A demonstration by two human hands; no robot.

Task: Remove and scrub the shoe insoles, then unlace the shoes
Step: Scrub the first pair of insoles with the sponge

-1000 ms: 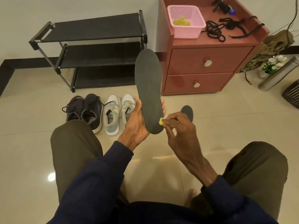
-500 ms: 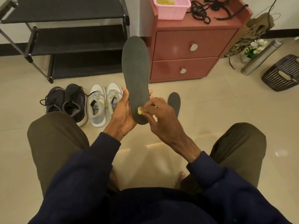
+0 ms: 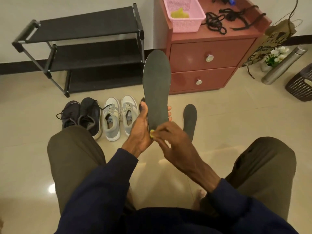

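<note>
My left hand (image 3: 138, 129) grips a long dark grey insole (image 3: 156, 85) upright by its heel end, thumb on one edge and fingertips showing past the other. My right hand (image 3: 173, 142) pinches a small yellow scrubber (image 3: 152, 133) against the insole's lower left edge. A second dark insole (image 3: 190, 119) lies flat on the floor behind my right hand. A pair of black shoes (image 3: 81, 115) with laces and a pair of white-grey laced shoes (image 3: 118, 115) stand side by side on the floor to the left.
A black three-tier shoe rack (image 3: 84, 53) stands against the wall. A red-brown two-drawer cabinet (image 3: 207, 61) carries a pink basket (image 3: 184, 14) and loose black laces (image 3: 216, 22). A steel flask (image 3: 283, 65), a flower pot and a dark basket (image 3: 302, 85) stand right. My knees frame the tiled floor.
The scrubber has slid from the middle of the insole's heel toward its lower left edge. The view has shifted; the insole stays upright in my left hand.
</note>
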